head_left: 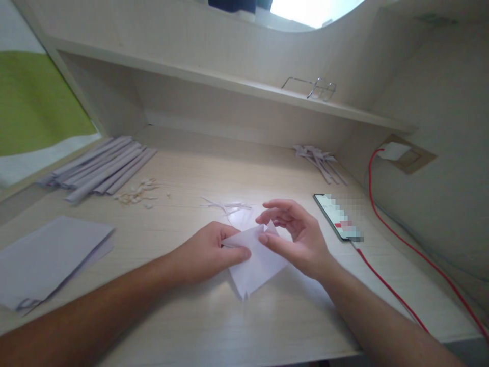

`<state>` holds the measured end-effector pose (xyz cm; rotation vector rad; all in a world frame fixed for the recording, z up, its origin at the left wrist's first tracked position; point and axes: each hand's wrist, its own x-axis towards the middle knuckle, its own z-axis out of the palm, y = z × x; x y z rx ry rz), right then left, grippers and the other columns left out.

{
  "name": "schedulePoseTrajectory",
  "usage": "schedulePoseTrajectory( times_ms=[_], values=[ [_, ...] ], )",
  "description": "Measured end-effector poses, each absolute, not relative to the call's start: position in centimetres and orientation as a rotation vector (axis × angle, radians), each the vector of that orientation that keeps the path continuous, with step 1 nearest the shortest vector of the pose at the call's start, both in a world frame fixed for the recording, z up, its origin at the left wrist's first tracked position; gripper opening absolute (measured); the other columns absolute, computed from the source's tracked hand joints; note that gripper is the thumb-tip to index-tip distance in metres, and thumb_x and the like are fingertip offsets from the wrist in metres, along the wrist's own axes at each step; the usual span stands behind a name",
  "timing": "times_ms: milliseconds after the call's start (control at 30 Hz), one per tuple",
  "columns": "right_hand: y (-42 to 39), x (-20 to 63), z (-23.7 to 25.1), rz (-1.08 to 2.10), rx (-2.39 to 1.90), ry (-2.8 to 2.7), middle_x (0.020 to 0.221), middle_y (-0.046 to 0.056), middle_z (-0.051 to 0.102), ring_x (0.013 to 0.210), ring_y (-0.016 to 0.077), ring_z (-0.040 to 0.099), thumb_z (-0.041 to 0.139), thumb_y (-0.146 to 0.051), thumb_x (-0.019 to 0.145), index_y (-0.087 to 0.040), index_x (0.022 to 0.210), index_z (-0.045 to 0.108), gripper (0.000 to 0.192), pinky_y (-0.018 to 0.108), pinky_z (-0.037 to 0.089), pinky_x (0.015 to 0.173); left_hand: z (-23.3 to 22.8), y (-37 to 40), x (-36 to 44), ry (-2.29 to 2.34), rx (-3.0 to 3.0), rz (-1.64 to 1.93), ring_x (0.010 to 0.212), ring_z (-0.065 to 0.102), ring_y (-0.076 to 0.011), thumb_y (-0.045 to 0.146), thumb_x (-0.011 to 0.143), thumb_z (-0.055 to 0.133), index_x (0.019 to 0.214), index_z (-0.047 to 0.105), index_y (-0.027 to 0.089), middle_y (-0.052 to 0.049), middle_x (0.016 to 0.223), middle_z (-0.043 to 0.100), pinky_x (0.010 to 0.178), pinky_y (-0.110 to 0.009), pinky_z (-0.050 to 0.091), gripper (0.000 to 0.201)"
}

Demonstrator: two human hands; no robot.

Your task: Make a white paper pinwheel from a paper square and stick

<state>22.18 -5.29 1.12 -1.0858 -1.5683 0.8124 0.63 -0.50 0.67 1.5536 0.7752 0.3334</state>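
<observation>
A folded sheet of white paper (pixel 257 260) is held above the desk, its lower corner pointing toward me. My left hand (pixel 214 252) grips the paper's left side, thumb on top and fingers beneath. At the opposite upper edge, my right hand (pixel 296 234) has its thumb against a small raised flap, while its curved fingers stay apart from the thumb. Just behind the paper lie several thin white paper strips (pixel 229 206). Part of the paper's underside is hidden.
Rolled paper tubes (pixel 107 165) are piled at the back left, near small pale scraps (pixel 139 192). A paper stack (pixel 57 255) lies at left. Folded paper pieces (pixel 319 160) rest at back right. A phone (pixel 338 216) with a red cable (pixel 393 293) lies right; glasses (pixel 321 90) sit on the shelf.
</observation>
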Motion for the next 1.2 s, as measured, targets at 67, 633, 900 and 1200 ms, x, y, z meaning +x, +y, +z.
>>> schedulePoseTrajectory(
  times_ms=[67, 633, 900, 1200],
  values=[
    [-5.4, 22.1, 1.1, 0.778, -1.14, -1.599, 0.093, 0.003, 0.073, 0.085, 0.0185, 0.067, 0.08, -0.02, 0.081, -0.025, 0.108, 0.071, 0.029, 0.032, 0.054, 0.075, 0.7, -0.5, 0.6, 0.781, 1.596, 0.306, 0.058, 0.048, -0.0119, 0.025, 0.082, 0.064, 0.071, 0.067, 0.014, 0.002, 0.063, 0.058, 0.054, -0.025, 0.033, 0.016],
    [-3.8, 23.7, 0.8, 0.706, -1.248, -1.268, 0.08, 0.001, 0.072, 0.071, 0.0139, 0.063, 0.077, -0.025, 0.084, -0.021, 0.089, 0.075, 0.007, 0.025, 0.047, 0.062, 0.4, 1.0, 0.6, 0.742, 1.639, 0.666, 0.067, 0.057, -0.0152, 0.034, 0.093, 0.055, 0.062, 0.064, 0.017, 0.0, 0.064, 0.062, 0.072, -0.028, 0.041, 0.036],
    [-3.8, 23.3, 0.9, 1.011, -1.202, -1.162, 0.076, -0.001, 0.07, 0.063, 0.0141, 0.061, 0.08, -0.038, 0.082, -0.022, 0.122, 0.063, 0.046, 0.025, 0.048, 0.057, 1.6, 0.8, 0.6, 0.837, 1.591, 0.679, 0.069, 0.059, -0.0176, 0.037, 0.09, 0.055, 0.059, 0.068, 0.018, -0.003, 0.066, 0.066, 0.073, -0.028, 0.045, 0.038],
    [-3.5, 24.1, 0.0, 1.301, -1.217, -1.221, 0.078, 0.003, 0.07, 0.066, 0.016, 0.062, 0.077, -0.038, 0.084, -0.017, 0.088, 0.074, 0.021, 0.028, 0.046, 0.061, 0.9, 1.1, 0.1, 0.723, 1.347, 0.725, 0.079, 0.063, -0.0205, 0.032, 0.081, 0.065, 0.088, 0.075, 0.015, -0.006, 0.079, 0.071, 0.076, -0.031, 0.047, 0.02]
  ],
)
